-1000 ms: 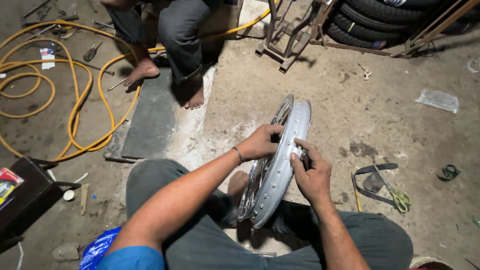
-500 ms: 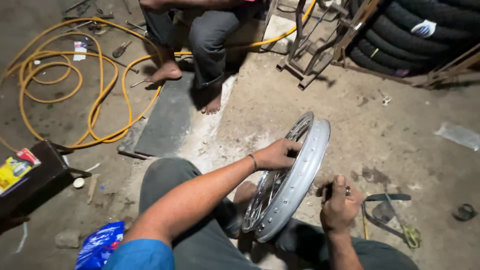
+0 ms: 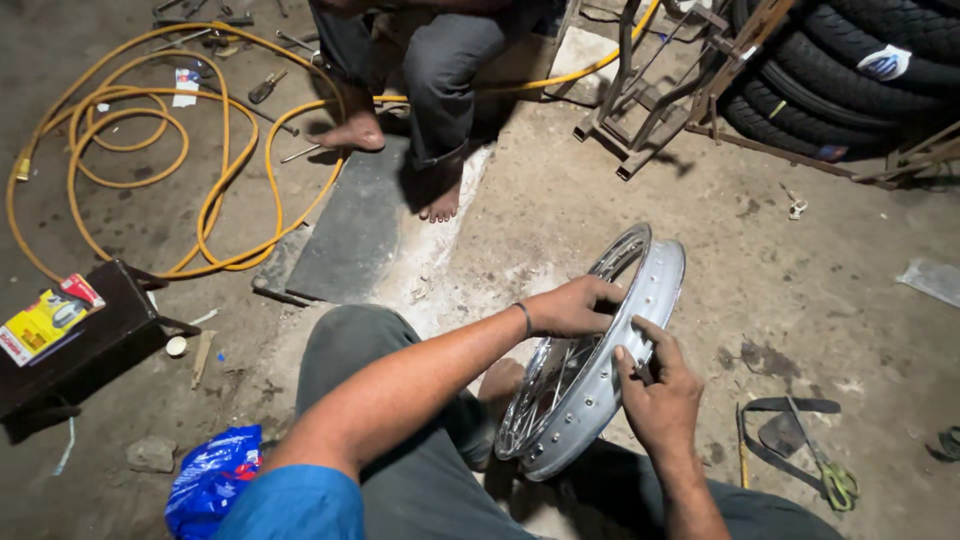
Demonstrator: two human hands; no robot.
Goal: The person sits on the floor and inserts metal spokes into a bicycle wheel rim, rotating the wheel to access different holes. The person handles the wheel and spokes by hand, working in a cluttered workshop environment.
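Observation:
A silver spoked wheel rim [image 3: 655, 285] stands tilted on edge between my knees. My left hand [image 3: 572, 306] grips its upper inner edge, with a thin band on that wrist. My right hand [image 3: 655, 395] lies against the rim's outer band with the index finger stretched up along it. Thumb and fingers of that hand pinch a small dark tool [image 3: 640, 371] against the metal; I cannot tell what kind of tool it is. Grey trousers cover my legs below the rim.
Another person sits ahead, bare feet [image 3: 440, 203] by a grey mat [image 3: 350, 230]. A yellow hose [image 3: 150, 150] coils at left. Tyres [image 3: 850, 60] and a metal stand [image 3: 660, 110] are at the back right. Green-handled scissors [image 3: 832, 482], a blue bag [image 3: 210, 480] and a dark box [image 3: 90, 350] lie nearby.
My right hand left the rim and drew back to the right as a closed fist, then returned to the rim's outer band. My left hand stayed on the rim.

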